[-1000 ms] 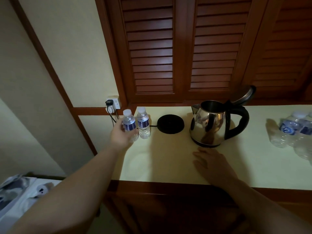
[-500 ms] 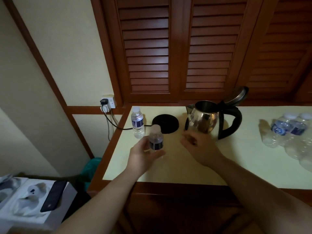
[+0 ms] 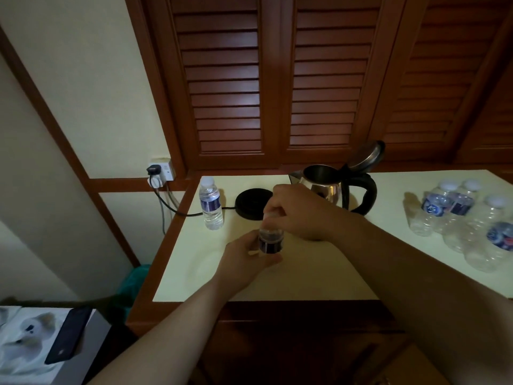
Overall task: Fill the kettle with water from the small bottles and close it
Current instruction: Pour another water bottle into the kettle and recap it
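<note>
My left hand [image 3: 244, 259] grips a small water bottle [image 3: 270, 240] with a dark blue label, held above the pale counter [image 3: 305, 273]. My right hand [image 3: 299, 212] is closed over its cap, which is hidden under the fingers. Behind my hands stands a steel kettle [image 3: 330, 187] with a black handle, its lid [image 3: 366, 155] tipped up and open. A second small bottle [image 3: 211, 204], full and capped, stands at the counter's far left. The kettle's round black base [image 3: 251, 201] lies between that bottle and the kettle.
Several empty-looking capped bottles [image 3: 472, 220] lie clustered at the counter's right. A cord runs from the base to a wall socket [image 3: 161, 170]. Louvred wooden doors [image 3: 277, 79] rise behind the counter. A box with a dark phone [image 3: 69, 334] on it sits low left.
My left hand lifted one bottle from the pair at the far left and brought it toward me. My right hand left the counter and closed over the bottle's cap.
</note>
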Demonstrator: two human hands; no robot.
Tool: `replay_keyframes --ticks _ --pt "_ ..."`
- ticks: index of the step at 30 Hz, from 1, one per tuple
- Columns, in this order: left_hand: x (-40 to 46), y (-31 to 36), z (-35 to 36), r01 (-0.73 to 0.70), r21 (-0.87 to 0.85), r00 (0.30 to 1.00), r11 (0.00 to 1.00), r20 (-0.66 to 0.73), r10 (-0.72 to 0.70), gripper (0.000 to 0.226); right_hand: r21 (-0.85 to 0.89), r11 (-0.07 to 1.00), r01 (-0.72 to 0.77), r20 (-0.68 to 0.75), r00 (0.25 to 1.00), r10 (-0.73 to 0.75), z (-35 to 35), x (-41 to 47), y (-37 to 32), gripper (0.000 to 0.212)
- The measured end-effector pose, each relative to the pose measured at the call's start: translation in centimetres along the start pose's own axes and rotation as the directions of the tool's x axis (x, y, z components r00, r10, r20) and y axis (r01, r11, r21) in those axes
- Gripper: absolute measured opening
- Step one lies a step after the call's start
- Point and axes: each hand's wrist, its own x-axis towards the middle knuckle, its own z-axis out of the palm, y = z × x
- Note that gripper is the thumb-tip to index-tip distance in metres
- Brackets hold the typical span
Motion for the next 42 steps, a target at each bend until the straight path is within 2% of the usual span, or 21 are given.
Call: replay_keyframes --ticks 2,4,7,10,12,15,17,20,23,27,31,34,37,39,42 --pt "0.1 0.0 -0.1 -0.011 -0.013 1.0 1.0 0.013 0.011 0.044 -0.009 0.998 0.058 0.069 0.996 -0.057 -0.8 -0.1 0.2 0.025" --pt "0.1 -0.1 -0.2 -0.012 -0.019 1.0 1.0 0.018 0.012 0.043 0.057 0.994 0.092 0.122 0.988 -0.098 -1.2 -0.1 0.4 0.033" --pt "0.1 -0.2 -0.2 -0.018 -0.022 1.0 1.0 0.02 0.018 0.042 0.135 0.991 0.012 0.123 0.992 -0.029 -1.1 -0.1 0.7 0.053" --pt "0.2 -0.2 -0.1 -0.028 -0.008 0.999 1.0 0.02 0.028 0.046 -0.042 0.996 -0.076 0.027 0.997 0.077 -0.1 0.0 0.7 0.044" --pt "0.2 -0.2 -0.1 -0.028 -0.005 0.999 1.0 0.026 0.028 0.044 -0.037 0.998 -0.059 0.022 0.998 0.06 0.1 -0.1 0.5 0.038" --pt "0.4 -0.3 -0.2 -0.025 0.003 0.999 1.0 0.035 0.025 0.043 -0.005 1.0 0.014 0.137 0.991 -0.013 -1.3 -0.4 0.3 0.027" --pt "0.4 -0.4 -0.2 -0.027 0.013 0.999 1.0 0.04 0.026 0.043 -0.013 0.999 0.048 0.194 0.98 -0.045 -2.3 -0.5 -0.1 0.037" --pt "0.4 -0.2 -0.3 -0.034 0.028 0.999 0.999 0.041 0.033 0.045 -0.028 1.0 -0.004 0.131 0.991 0.007 -1.9 0.0 -0.5 0.048" --pt "0.4 -0.1 -0.3 -0.038 0.042 0.998 0.998 0.047 0.037 0.048 -0.053 0.998 -0.046 0.081 0.995 0.05 -0.6 0.4 -0.5 0.041" --pt "0.5 -0.3 -0.3 -0.028 0.032 0.998 0.999 0.05 0.026 0.047 0.003 1.0 0.029 0.079 0.996 -0.029 -1.2 0.4 -0.2 0.019" --pt "0.2 0.0 -0.2 -0.012 0.014 0.999 1.0 0.035 0.011 0.044 0.098 0.993 0.061 0.034 0.997 -0.064 -2.6 -0.4 1.1 0.029" --pt "0.0 -0.1 0.1 -0.015 0.01 1.0 1.0 0.004 0.015 0.042 0.175 0.984 -0.043 -0.005 0.999 0.044 -1.9 -2.0 3.8 0.026" --pt "-0.2 -0.1 0.4 -0.027 0.02 1.0 0.999 -0.015 0.027 0.043 0.177 0.971 -0.159 -0.001 0.987 0.161 0.6 -4.0 6.5 0.015" --pt "-0.5 0.1 0.5 -0.03 0.031 0.999 0.999 -0.025 0.031 0.048 0.135 0.965 -0.224 0.045 0.975 0.219 2.8 -5.2 7.9 0.019" --pt "-1.0 0.6 0.7 -0.032 0.008 0.998 0.999 -0.062 0.032 0.057 0.096 0.952 -0.29 0.096 0.955 0.281 5.4 -6.5 9.0 0.04"
